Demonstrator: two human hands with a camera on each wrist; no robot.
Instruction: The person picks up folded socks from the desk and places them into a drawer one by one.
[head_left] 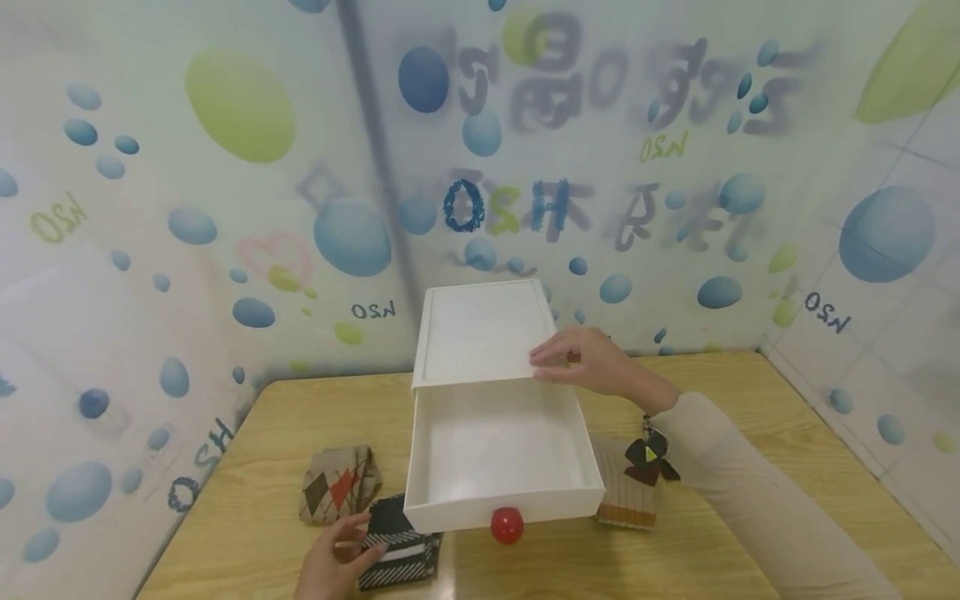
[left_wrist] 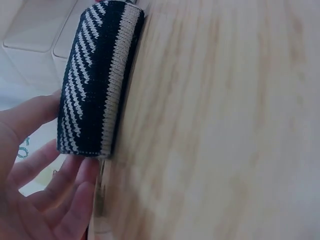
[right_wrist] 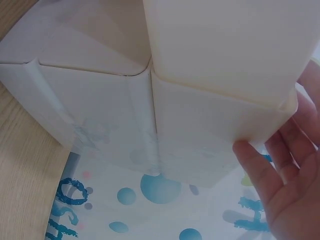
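My left hand (head_left: pixel 330 560) is at the near left, its thumb and fingers pinching the end of a folded black-and-white striped knit sock (left_wrist: pixel 90 85) on the table. In the left wrist view, the thumb lies along the sock's side and the other fingertips disappear behind its end. My right hand (head_left: pixel 588 360) holds the upper right edge of a white drawer box (head_left: pixel 480 329), fingers over the top. Its thumb presses the side wall in the right wrist view. The upper drawer (head_left: pixel 502 450) is pulled out, showing its bare white floor and a red round knob (head_left: pixel 507 526).
A folded argyle sock (head_left: pixel 339 485) lies left of the drawer, and a ribbed beige sock (head_left: pixel 626 487) lies to its right. Below the upper box is a closed lower one (right_wrist: pixel 95 105). A dark flower ornament (head_left: pixel 651 457) hangs at my right wrist. Bubble-printed curtains (head_left: pixel 480 242) surround the wooden table (head_left: pixel 247 517).
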